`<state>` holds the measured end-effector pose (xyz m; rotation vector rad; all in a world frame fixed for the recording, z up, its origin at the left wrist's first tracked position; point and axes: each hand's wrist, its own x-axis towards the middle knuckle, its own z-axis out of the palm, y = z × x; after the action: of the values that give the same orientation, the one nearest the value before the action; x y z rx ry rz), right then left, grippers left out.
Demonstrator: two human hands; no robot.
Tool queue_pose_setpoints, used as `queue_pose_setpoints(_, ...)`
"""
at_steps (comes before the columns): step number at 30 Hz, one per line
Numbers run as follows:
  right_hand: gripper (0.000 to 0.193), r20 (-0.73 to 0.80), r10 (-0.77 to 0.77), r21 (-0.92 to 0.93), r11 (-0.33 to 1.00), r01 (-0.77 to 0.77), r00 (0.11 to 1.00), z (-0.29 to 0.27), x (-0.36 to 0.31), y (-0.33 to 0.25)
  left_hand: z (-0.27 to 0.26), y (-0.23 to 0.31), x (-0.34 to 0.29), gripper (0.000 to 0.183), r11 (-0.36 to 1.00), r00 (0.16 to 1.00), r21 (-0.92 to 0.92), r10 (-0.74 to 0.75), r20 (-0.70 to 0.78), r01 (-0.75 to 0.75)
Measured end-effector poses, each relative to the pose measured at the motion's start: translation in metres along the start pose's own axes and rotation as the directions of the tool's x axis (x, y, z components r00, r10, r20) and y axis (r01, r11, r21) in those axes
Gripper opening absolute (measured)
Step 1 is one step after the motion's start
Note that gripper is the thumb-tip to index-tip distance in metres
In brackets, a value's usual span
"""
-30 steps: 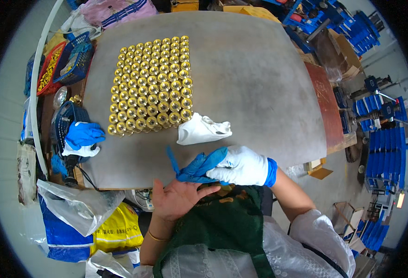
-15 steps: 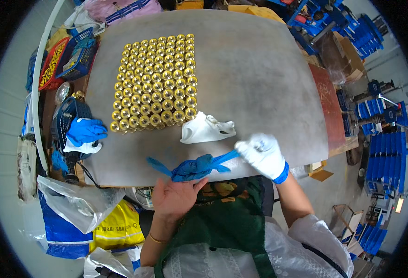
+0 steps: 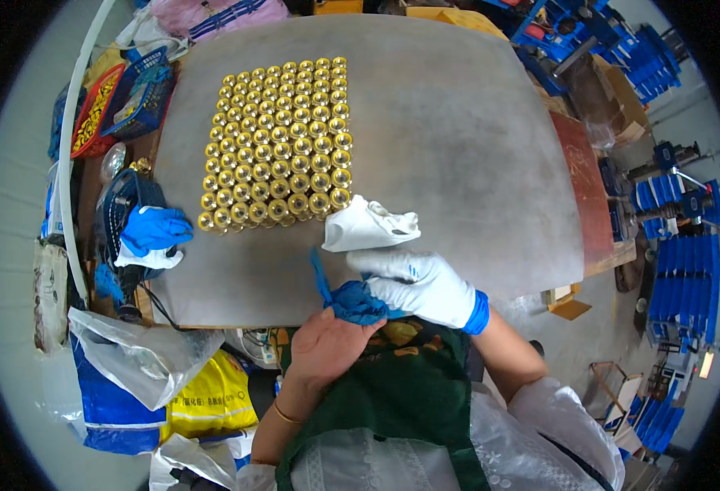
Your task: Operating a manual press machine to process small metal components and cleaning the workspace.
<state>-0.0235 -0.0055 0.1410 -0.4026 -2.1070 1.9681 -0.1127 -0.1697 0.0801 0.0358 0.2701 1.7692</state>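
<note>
My left hand [image 3: 327, 347] is bare, with a bracelet at the wrist. A crumpled blue glove [image 3: 352, 301] lies bunched over its fingers and hides them, and a thin strip of it sticks up. My right hand [image 3: 419, 286] wears a white glove with a blue cuff showing beneath. It is closed on the right side of the blue glove, its fingertips partly hidden. Just beyond my hands, a loose white glove [image 3: 370, 227] lies on the grey table [image 3: 466, 155]. Farther back, many brass-coloured round parts [image 3: 281, 147] stand in close rows.
At the left edge are a dark blue basket [image 3: 123, 196] with a blue glove [image 3: 157, 230] draped on it, a blue basket [image 3: 141, 106] and a red basket [image 3: 96, 114] of small brass pieces. Blue racks [image 3: 677, 278] stand right. A plastic bag [image 3: 143, 356] hangs lower left.
My right hand has moved left and in toward my left hand. The blue glove, stretched between them before, is now bunched up. My left hand has shifted slightly right.
</note>
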Motion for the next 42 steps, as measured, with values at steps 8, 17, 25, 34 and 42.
queue_pose_setpoints(8,0.017,0.017,0.156,0.077,0.985,-0.157,0.988,0.002,-0.009,-0.005,-0.001,0.006,0.007,0.047,0.993,0.980,-0.107,-0.025,0.199,0.047)
queue_pose_setpoints(17,0.018,-0.236,0.088,0.356,0.934,0.001,0.968,0.017,-0.016,0.009,0.010,0.009,0.010,0.050,0.990,0.931,-0.054,-0.105,0.349,0.132)
queue_pose_setpoints(25,0.016,-0.459,-0.176,0.431,0.813,0.392,0.871,-0.018,0.004,-0.006,-0.012,0.012,-0.010,0.059,0.977,0.992,0.197,0.093,-0.080,-0.075)
queue_pose_setpoints(34,0.027,-0.314,0.040,0.631,0.755,0.177,0.948,-0.001,-0.006,-0.025,0.037,-0.003,0.056,0.039,0.714,0.941,0.700,0.256,-0.222,-0.029)
queue_pose_setpoints(42,0.028,-0.304,0.138,0.732,0.667,0.138,0.943,-0.022,-0.028,-0.021,0.022,0.014,0.040,0.015,0.307,0.880,0.950,0.436,-0.190,0.053)
